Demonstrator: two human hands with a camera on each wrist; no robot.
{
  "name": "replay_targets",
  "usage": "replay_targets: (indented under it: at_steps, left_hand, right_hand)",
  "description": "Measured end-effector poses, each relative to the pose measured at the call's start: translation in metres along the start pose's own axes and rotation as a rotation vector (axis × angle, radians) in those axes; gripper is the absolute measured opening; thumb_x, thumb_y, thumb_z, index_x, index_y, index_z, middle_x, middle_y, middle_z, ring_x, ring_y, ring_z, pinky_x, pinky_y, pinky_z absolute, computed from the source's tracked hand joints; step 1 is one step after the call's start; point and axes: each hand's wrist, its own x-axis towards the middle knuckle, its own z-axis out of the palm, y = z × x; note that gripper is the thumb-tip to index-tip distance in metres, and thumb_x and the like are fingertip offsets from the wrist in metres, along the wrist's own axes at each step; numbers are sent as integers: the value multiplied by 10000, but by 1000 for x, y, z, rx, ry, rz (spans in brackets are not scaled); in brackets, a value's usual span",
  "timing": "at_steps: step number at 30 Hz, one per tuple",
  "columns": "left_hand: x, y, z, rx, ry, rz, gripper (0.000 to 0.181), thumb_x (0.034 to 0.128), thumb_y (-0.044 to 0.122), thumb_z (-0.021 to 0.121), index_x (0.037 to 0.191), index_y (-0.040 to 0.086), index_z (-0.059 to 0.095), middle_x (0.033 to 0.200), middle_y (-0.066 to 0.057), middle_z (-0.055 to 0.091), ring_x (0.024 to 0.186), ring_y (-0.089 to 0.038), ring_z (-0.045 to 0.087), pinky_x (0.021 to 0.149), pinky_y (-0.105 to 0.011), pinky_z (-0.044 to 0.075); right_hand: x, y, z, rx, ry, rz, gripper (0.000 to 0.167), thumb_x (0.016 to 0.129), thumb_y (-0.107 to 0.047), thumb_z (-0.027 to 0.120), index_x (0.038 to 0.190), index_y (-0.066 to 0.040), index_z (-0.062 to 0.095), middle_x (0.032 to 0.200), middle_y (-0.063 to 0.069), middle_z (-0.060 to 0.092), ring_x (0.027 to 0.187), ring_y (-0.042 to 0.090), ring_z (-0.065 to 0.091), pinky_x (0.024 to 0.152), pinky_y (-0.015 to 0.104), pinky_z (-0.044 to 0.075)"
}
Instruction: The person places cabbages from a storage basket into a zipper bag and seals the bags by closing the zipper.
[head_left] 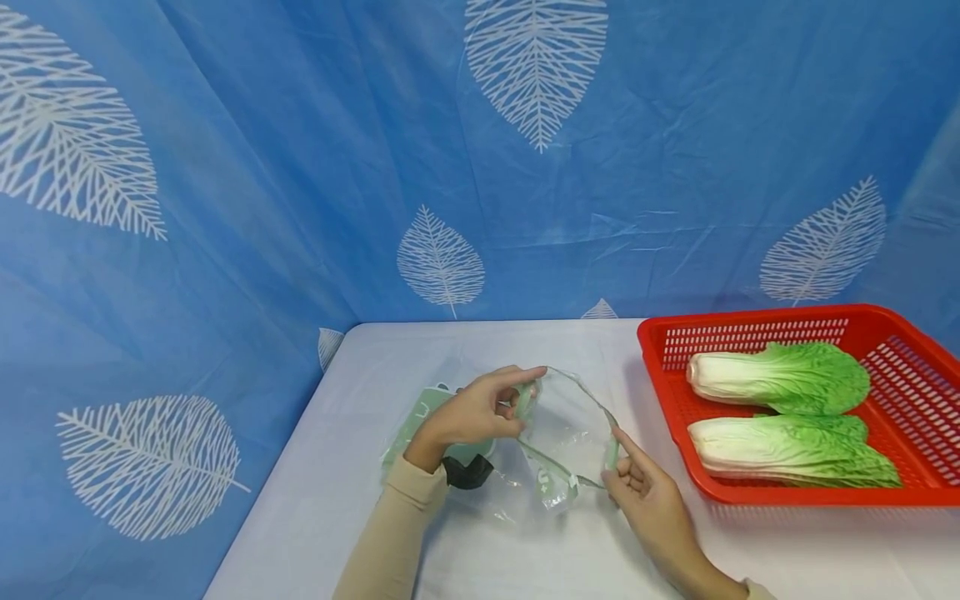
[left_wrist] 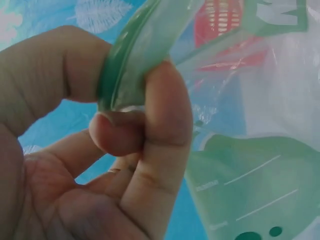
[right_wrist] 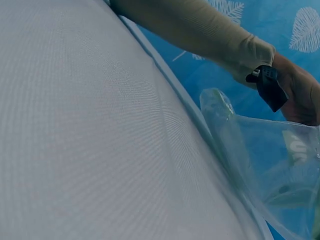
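Observation:
A clear plastic bag [head_left: 566, 437] with green print hangs between my two hands, its mouth spread wide over the table. My left hand [head_left: 476, 410] pinches the green band at the left side of the mouth, seen closely as a green strip [left_wrist: 132, 55] in the left wrist view. On the opposite side, my right hand [head_left: 651, 493] holds the green edge between thumb and fingers. The right wrist view shows the clear bag [right_wrist: 260, 155] but not the right hand. Flat green-printed bags [head_left: 408, 429] lie partly hidden beneath my left hand.
To the right stands a red plastic basket [head_left: 795, 497] with slotted walls. Inside it lie two napa cabbages, one [head_left: 780, 379] behind the other [head_left: 795, 450]. A white cloth [head_left: 330, 500] covers the table, and a blue leaf-patterned curtain [head_left: 300, 167] hangs behind.

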Motion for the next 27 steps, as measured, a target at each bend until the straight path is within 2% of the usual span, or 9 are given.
replay_targets:
  at_steps: [4,7,11,16,18,21,24,27]
  left_hand:
    - [3,0,6,-41,-20,-22,786,900,-65,665,1602,77,342,1238,-104,464,744,-99,400,667,-238,423]
    - [4,0,10,-40,-34,-31,809,907,-63,686,1611,99,323,1267,-83,443,747,-88,402,678,-230,428]
    - [6,-1,13,-14,-36,-7,818,905,-66,686,1614,89,311,1176,-81,443,733,-87,388,665,-229,422]
    - [7,0,13,-2,-35,10,819,898,-84,681,1611,64,307,1097,-78,429,730,-86,380,651,-230,409]
    - [7,0,13,-6,-36,10,819,897,-78,684,1610,54,304,1092,-78,430,730,-87,384,652,-233,410]
    - [6,-1,12,-5,-37,9,826,896,-72,688,1613,61,301,1103,-76,436,733,-86,394,655,-232,417]
    - [6,-2,11,-8,-38,10,831,899,-68,691,1616,75,297,1138,-79,439,744,-85,398,658,-231,419]
    - [5,-1,10,-29,-40,14,833,909,-70,681,1622,79,279,1206,-92,432,754,-95,399,661,-238,418]
  right_hand:
    - [-1,-1,1,8,-6,4,622,947,-15,707,1524,-88,488,838,81,583,667,110,564,576,223,479]
    - [-2,-3,1,0,-18,-22,653,946,-13,711,1543,-106,462,841,87,590,663,114,568,568,227,485]
    - [-3,-8,1,-34,-24,-74,695,945,-6,712,1564,-156,433,833,80,613,655,134,601,555,232,495]
    - [-14,-24,-2,-117,-42,-19,704,976,-102,706,1588,-210,377,832,58,641,659,151,637,583,252,527]
    - [-21,-32,-5,-178,-69,-32,716,976,-116,708,1596,-200,359,847,30,644,683,131,640,617,259,546]
    - [-30,-47,-12,-264,-118,-116,730,954,-89,730,1589,-177,382,872,-27,642,734,92,639,665,250,565]
    - [-32,-64,-26,-279,-191,-242,726,923,-12,740,1565,-159,434,906,-34,640,785,87,646,708,235,568]
    - [-26,-81,-48,-291,-296,-394,706,893,41,749,1526,-137,494,966,-44,637,818,90,657,736,203,550]
